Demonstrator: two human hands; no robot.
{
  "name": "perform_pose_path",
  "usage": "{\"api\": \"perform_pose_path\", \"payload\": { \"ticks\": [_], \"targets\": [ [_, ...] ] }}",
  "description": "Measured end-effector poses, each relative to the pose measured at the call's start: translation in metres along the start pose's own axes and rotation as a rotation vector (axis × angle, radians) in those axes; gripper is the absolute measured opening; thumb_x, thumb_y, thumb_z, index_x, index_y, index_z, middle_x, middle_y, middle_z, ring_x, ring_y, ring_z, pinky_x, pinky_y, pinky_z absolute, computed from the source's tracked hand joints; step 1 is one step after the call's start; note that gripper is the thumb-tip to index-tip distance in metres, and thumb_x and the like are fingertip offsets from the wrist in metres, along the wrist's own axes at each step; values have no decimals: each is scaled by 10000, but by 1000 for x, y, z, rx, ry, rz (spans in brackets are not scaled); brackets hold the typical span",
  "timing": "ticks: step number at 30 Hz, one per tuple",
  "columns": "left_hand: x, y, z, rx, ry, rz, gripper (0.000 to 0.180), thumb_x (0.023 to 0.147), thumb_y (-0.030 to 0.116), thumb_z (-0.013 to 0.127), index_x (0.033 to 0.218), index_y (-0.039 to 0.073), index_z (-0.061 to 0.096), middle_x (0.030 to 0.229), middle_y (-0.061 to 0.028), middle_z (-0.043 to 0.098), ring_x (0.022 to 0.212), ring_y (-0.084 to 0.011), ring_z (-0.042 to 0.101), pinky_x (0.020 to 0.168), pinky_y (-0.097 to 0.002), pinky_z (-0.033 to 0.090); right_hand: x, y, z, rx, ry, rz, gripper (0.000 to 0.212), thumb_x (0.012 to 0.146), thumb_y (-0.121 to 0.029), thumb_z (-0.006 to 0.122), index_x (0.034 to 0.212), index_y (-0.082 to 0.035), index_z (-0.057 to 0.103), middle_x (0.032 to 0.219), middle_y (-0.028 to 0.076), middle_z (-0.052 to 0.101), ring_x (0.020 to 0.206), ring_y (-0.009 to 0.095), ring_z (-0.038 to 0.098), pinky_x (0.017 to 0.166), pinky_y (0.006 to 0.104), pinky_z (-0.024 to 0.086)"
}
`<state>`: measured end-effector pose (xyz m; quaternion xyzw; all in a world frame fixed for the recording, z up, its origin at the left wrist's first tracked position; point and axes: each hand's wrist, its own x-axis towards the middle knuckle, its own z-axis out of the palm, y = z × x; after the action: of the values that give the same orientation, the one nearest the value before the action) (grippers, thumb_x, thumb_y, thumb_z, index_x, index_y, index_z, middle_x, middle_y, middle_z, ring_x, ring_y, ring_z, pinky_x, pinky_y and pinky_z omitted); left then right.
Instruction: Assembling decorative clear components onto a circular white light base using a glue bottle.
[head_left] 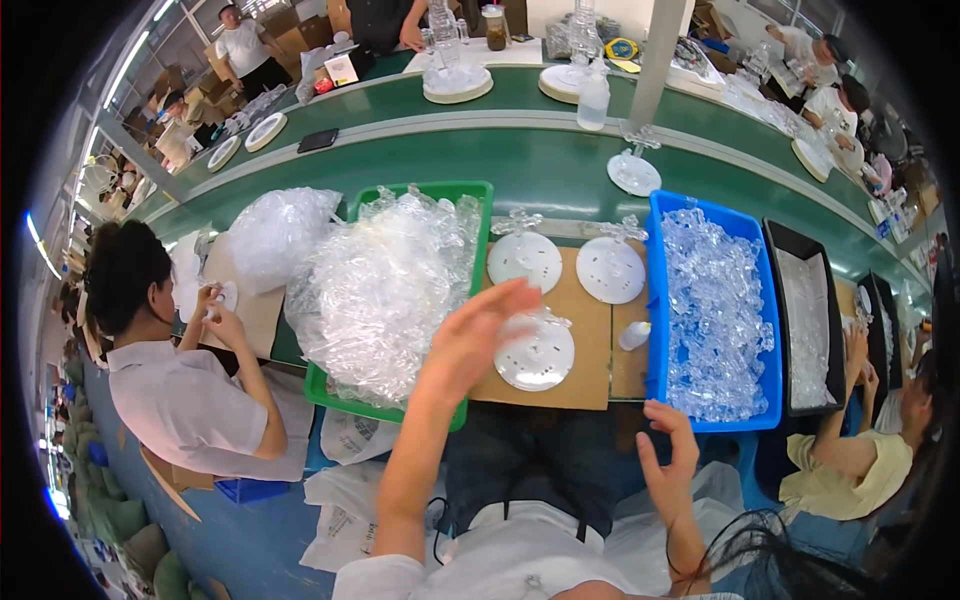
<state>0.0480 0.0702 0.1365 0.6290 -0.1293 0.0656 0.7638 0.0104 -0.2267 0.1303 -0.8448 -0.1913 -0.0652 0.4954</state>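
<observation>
My left hand (476, 338), blurred by motion, hangs over a round white disc (540, 365) with small slots, and covers part of its left side. Its fingers stretch to the right; I see nothing held in them. My right hand (670, 452) is just off the near left corner of a blue tray (657, 300), thumb apart from the fingers and holding nothing. Clear plastic pieces (715, 310) fill that tray. Two more white discs, a left one (525, 268) and a right one (611, 270), lie farther back on the cardboard (587, 345), with clear pieces at their far edges.
Left of the cardboard, a green tray (483, 225) holds a heap of clear plastic-wrapped pieces (375, 300). A small white bottle (634, 335) stands beside the blue tray. Black trays (835, 365) lie to the right. Co-workers sit close on both sides; one (195, 400) is at my left.
</observation>
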Motion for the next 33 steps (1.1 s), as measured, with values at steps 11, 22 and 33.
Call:
{"api": "perform_pose_path", "payload": {
  "ticks": [11, 22, 33],
  "targets": [
    [-61, -18, 20, -238, 421, -197, 433, 989, 286, 436, 609, 79, 428, 668, -104, 571, 725, -262, 629, 747, -392, 521, 250, -42, 144, -329, -349, -701, 419, 763, -149, 649, 1164, -83, 548, 1131, 119, 554, 1073, 315, 521, 858, 408, 465],
    [-104, -152, 41, 1341, 174, -175, 729, 856, 466, 576, 1398, 32, 354, 1419, -295, 295, 1345, -411, 276, 1067, -562, 226, 341, -1, 292, -702, -426, -915, 275, 686, -149, 703, 929, -92, 588, 886, 45, 600, 904, 235, 605, 733, 362, 525],
    [-82, -99, 48, 819, 252, -176, 660, 891, 252, 593, 1426, 8, 292, 1429, -260, 324, 1336, -375, 319, 1075, -473, 275, 284, -14, 141, 18, -675, -203, 268, 887, -315, 609, 1026, -88, 581, 860, 56, 614, 807, 161, 576, 718, 320, 471]
  ]
}}
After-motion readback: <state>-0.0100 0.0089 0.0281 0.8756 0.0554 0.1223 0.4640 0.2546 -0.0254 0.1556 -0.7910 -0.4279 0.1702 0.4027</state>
